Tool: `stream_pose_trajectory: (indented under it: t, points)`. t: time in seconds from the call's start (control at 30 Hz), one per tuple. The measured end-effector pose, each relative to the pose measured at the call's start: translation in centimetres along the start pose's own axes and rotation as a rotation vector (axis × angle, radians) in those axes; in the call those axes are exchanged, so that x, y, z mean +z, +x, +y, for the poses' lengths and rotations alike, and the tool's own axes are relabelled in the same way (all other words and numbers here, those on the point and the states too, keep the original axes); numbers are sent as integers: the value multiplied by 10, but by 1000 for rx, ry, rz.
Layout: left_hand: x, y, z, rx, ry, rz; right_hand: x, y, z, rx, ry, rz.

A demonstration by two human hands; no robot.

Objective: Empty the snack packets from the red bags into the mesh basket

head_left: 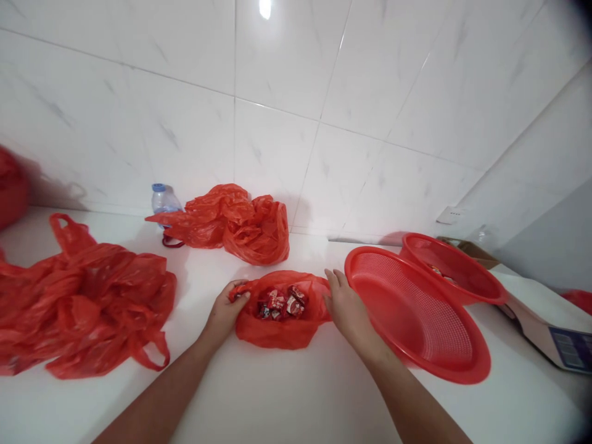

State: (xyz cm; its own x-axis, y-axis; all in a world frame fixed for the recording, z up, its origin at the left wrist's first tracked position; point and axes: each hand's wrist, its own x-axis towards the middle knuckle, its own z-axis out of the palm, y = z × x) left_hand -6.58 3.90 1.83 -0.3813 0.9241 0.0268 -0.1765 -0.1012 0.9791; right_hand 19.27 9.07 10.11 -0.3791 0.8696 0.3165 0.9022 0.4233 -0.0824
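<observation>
A red plastic bag [277,335] sits on the white table in front of me with its mouth spread. Inside lie several small wrapped packets [282,302] in red, white and dark colours. My left hand [226,308] pinches the bag's gathered left edge between thumb and fingers. At the bag's right edge is my right hand [346,305], its fingers stretched out and apart and its thumb side touching the plastic. Just right of that hand stands a large red perforated basket [416,308], tilted toward me.
A second red basket [462,271] holds a few small items beside a scale [568,345]. Crumpled red bags [92,302] cover the left side. Filled red bags [250,222] and a clear bottle [164,200] with a blue cap stand by the tiled wall.
</observation>
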Motion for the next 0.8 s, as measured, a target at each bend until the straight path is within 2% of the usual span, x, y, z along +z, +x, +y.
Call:
stream_pose_trajectory:
  t: [0.17, 0.3, 0.4, 0.5, 0.57, 0.7, 0.8]
  points:
    - [-1, -2, 3, 32, 58, 83, 1, -23, -3, 181, 33, -138]
    - [-10, -5, 21, 137, 318, 226, 0, -39, 5, 237, 263, -139]
    - [-15, -9, 47, 183, 474, 171, -7, -42, 7, 188, 474, -102]
    - [-11, -9, 81, 175, 403, 58, -29, -35, 3, 136, 692, 25]
    - [-4, -7, 105, 187, 302, 26, -51, -27, -1, 162, 837, 174]
    - [13, -3, 151, 299, 41, 100, -92, -9, -6, 166, 1095, 493]
    - [23, -5, 175, 374, -62, 109, -102, 1, -6, 166, 1229, 603]
